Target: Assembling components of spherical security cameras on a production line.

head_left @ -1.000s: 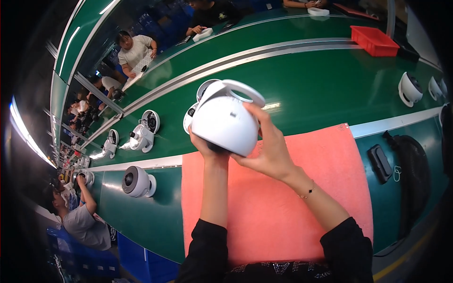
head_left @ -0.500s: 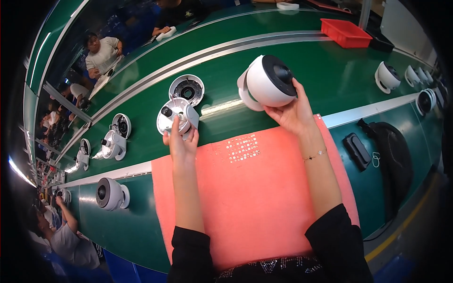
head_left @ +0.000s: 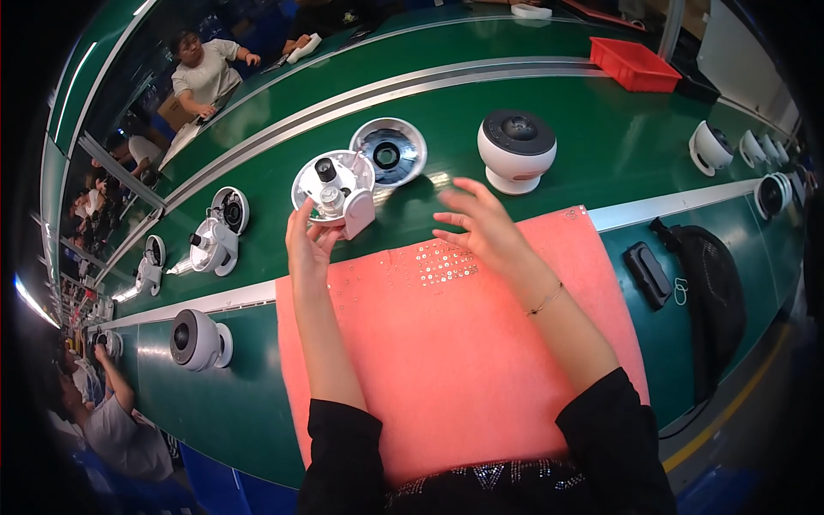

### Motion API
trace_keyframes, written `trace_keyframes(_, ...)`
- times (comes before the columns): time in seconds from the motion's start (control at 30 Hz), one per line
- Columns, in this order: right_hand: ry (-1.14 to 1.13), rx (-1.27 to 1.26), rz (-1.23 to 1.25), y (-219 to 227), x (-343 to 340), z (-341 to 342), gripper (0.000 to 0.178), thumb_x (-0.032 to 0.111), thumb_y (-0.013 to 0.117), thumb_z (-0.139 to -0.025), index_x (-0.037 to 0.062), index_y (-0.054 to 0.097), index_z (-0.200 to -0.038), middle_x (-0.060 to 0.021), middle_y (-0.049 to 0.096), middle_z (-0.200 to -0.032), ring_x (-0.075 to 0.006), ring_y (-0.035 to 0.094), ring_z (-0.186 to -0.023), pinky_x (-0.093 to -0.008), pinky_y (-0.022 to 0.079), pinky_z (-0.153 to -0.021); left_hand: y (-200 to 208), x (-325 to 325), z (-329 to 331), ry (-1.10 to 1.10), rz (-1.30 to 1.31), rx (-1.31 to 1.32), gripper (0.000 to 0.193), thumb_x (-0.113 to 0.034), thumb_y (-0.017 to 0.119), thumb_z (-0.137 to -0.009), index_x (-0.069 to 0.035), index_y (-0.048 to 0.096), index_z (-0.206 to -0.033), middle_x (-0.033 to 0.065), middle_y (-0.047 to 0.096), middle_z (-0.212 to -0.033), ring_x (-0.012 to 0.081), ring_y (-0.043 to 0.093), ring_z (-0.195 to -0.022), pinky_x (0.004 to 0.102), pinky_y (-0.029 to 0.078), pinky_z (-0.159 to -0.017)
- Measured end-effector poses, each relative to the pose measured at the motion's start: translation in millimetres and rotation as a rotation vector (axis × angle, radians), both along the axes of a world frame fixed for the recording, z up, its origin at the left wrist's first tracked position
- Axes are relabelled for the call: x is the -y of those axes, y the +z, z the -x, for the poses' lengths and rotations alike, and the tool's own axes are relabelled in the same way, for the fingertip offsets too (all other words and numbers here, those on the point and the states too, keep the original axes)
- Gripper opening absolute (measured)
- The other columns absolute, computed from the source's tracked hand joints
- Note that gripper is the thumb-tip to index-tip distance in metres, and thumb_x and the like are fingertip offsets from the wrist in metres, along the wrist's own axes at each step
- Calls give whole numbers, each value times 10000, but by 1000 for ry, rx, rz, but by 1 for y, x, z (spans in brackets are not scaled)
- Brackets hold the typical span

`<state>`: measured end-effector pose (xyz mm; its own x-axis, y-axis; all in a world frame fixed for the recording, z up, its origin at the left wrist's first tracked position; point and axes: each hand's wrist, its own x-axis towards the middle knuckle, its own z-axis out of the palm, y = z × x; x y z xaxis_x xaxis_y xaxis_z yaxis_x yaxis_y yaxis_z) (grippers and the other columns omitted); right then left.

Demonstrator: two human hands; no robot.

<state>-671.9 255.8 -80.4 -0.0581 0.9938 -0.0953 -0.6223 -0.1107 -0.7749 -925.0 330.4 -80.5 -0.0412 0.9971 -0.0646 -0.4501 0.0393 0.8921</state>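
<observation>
A white dome camera, taken apart, is in front of me: its white housing (head_left: pixel 343 204) shows a black lens and inner parts, and its round cover (head_left: pixel 403 153) with a dark inside leans beside it, seemingly joined by a wire. My left hand (head_left: pixel 306 249) grips the housing at its near lower edge. Empty, with fingers spread, my right hand (head_left: pixel 487 227) hovers over the far edge of the pink mat (head_left: pixel 463 369), somewhat blurred. Beyond it a closed white camera (head_left: pixel 518 159) with a black face stands upright on the green bench.
Rows of small screws (head_left: pixel 446 263) lie on the mat. More opened cameras (head_left: pixel 215 245) sit to the left, a closed camera (head_left: pixel 197 341) nearer. At right are a black case (head_left: pixel 648 275), a black bag (head_left: pixel 717 292) and further cameras (head_left: pixel 711 148). A red bin (head_left: pixel 633 64) stands behind.
My right hand has let go of the closed camera, now upright on the bench, and moved left. My left hand has taken hold of the opened camera, which has shifted and turned.
</observation>
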Motion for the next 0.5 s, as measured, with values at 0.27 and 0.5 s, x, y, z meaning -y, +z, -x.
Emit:
trace_keyframes(0.27, -569, 1807, -782, 36, 87, -19, 669, 68, 739, -574, 236, 525, -1185, -172, 184, -1280, -407, 172, -1150, -543, 207, -990, 70, 52, -7, -204, 34, -75, 455, -398, 513, -846, -36, 526, -1121, 103, 627, -988, 199, 643, -828, 337, 574, -614)
trace_keyframes(0.5, -257, 1546, -1192, 62, 152, -46, 244, 22, 690, -575, 129, 565, -755, -108, 594, -1034, -386, 338, -1101, -462, 426, -858, 60, 57, -6, -601, 53, -134, 325, -235, 570, -857, -1, 576, -1083, 67, 596, -1056, 143, 586, -915, 268, 466, -819)
